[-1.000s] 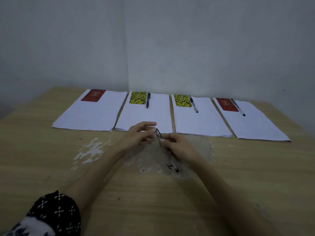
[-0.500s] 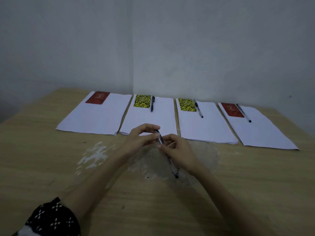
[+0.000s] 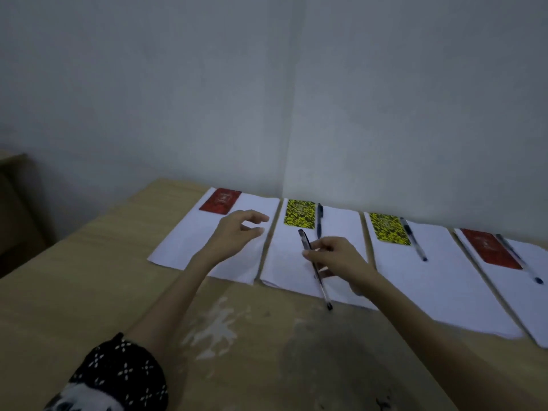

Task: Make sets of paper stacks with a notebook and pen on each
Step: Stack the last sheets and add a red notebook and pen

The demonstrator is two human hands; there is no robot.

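- While the right hand [image 3: 338,259] pinches a pen [image 3: 315,266] mid-barrel btw thumb and fingertips, the left hand [image 3: 234,232] hovers w/ its grip spread, fingers loosely curved, holding nothing.
- No containers as such; four paper stacks lie side by side on the counter [image 3: 89,292], each carrying items at its 12 o'clock end:
- Stack 1 [image 3: 189,247], far left: red notebook [image 3: 220,201] only, no pen on it.
- Stack 2 [image 3: 284,262]: yellow-black patterned notebook [image 3: 299,213] w/ a dark pen [image 3: 319,219] just beside it at 3 o'clock.
- Stack 3 [image 3: 439,277]: second yellow-black notebook [image 3: 389,228], pen [image 3: 413,241] beside it at 3 o'clock.
- Stack 4 [image 3: 519,292], far right: red notebook [image 3: 489,252] w/ a blurred pen [image 3: 519,259] along its right edge.
- Vs 0.5 s ago: left hand has let go of the held pen and shifted toward 10 o'clock, now over stack 1; right hand has carried the pen up over stack 2; view has swung left.
- Held pen: clear barrel, dark cap end pointing to 12 o'clock, tip toward 5 o'clock near stack 2's front edge; raised off the paper, slanted.
- Counter: light wood, white scuffs and a dark stain at 6 o'clock; patterned sleeve [image 3: 118,372] bottom left.
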